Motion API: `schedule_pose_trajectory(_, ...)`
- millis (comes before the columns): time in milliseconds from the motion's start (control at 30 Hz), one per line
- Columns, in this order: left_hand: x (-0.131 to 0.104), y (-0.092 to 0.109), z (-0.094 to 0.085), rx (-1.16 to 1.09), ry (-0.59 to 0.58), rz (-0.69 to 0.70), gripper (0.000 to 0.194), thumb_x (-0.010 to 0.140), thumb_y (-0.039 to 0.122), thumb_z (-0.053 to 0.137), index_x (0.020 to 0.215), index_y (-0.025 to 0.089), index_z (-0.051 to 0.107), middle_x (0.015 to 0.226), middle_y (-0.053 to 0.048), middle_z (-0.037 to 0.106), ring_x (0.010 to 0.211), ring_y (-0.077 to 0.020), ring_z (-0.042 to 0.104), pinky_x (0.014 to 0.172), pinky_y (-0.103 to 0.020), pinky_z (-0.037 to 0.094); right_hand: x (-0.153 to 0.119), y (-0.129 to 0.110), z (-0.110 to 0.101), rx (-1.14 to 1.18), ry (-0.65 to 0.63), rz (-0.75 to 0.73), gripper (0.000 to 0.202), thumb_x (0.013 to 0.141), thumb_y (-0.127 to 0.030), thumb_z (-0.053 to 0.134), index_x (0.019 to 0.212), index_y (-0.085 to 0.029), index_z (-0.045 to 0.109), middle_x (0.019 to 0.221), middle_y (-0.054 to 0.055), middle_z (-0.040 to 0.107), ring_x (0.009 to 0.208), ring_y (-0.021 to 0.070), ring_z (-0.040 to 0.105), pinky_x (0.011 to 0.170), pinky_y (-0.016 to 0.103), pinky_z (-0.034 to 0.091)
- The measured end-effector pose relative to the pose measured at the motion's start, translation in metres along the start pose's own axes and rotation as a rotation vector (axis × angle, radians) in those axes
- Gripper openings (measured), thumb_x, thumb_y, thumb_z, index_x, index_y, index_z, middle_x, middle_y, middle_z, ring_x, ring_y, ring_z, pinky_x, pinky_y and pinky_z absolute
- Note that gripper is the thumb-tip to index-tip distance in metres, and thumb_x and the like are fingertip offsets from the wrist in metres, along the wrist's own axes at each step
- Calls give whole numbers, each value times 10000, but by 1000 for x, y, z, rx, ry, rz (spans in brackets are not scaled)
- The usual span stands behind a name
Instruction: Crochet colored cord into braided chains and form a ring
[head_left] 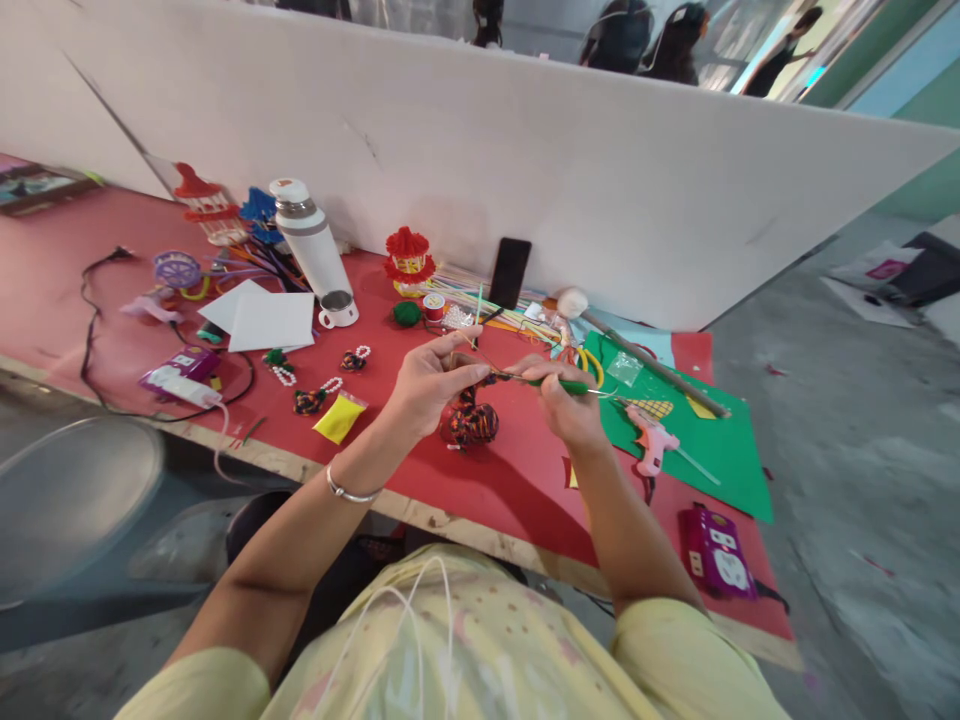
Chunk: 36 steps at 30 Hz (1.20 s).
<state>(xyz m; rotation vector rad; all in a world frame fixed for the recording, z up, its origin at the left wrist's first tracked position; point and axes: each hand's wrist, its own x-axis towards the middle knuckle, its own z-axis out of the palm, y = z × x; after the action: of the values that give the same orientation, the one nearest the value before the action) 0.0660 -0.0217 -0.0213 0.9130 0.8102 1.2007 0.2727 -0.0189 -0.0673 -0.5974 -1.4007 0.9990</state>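
Note:
My left hand (435, 380), a bracelet on its wrist, pinches dark multicoloured yarn between thumb and fingers above the red table. Just right of it, my right hand (562, 400) is closed around a green-handled tool (566, 386), whose thin tip points left to the yarn at my left fingertips. Whether it is a crochet hook cannot be made out. Under the hands lies a ball of dark yarn with orange flecks (474, 424). A strand runs near the left fingertips.
A white bottle (315, 245), a phone (510, 272) and a red-and-yellow craft (409, 260) stand near the white partition (480, 140). Rightward are a pink glue gun (654, 440), a green sheet (731, 450) and a purple socket box (716, 550). A yellow packet (340, 417) lies left.

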Motion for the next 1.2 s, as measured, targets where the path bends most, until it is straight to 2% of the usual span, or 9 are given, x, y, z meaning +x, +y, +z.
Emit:
schedule_pose_trajectory(167,2,-2,-1,17,14,19,673,633,209,926,1278,148,746,723,-31,757,518,-74,566,436,-177,340,2,-11,-7,-84,-117,-35,192,967,-476,673,998,-356,820,1066,19,843,1052,265,784,971,519,609)
schedule_pose_trajectory(333,2,-2,0,23,19,42,653,639,187,916,1267,129,745,724,-27,758,547,-77,581,475,-185,387,4,-21,-11,-142,-165,6,219,957,-488,684,975,-318,820,1096,38,840,1088,268,778,1013,506,602)
schedule_pose_trajectory(500,3,-4,0,50,31,70,642,651,188,905,1270,136,741,735,-17,758,532,-64,553,468,-184,368,4,-29,-13,-216,-213,-4,200,972,-439,676,1001,-302,819,1138,52,831,1093,260,764,1007,481,594)
schedule_pose_trajectory(867,3,-6,1,26,36,60,675,635,206,930,1277,142,732,746,-21,766,555,-75,585,494,-187,402,-2,-39,1,-422,-201,-168,216,1013,-350,607,1112,-328,798,1199,44,823,1061,255,757,982,481,573)
schedule_pose_trajectory(1033,3,-9,0,21,25,48,743,590,156,932,1301,144,715,770,-26,772,637,-103,658,556,-187,451,-4,-38,3,-431,-175,-161,213,1009,-370,609,1100,-334,798,1190,42,825,1053,258,756,973,485,577)
schedule_pose_trajectory(1200,3,-8,3,8,69,39,676,601,182,922,1248,143,732,720,-3,748,531,-64,566,461,-180,353,-6,-40,3,-432,-191,-158,213,1012,-365,604,1097,-333,797,1185,41,825,1049,255,754,973,482,579)
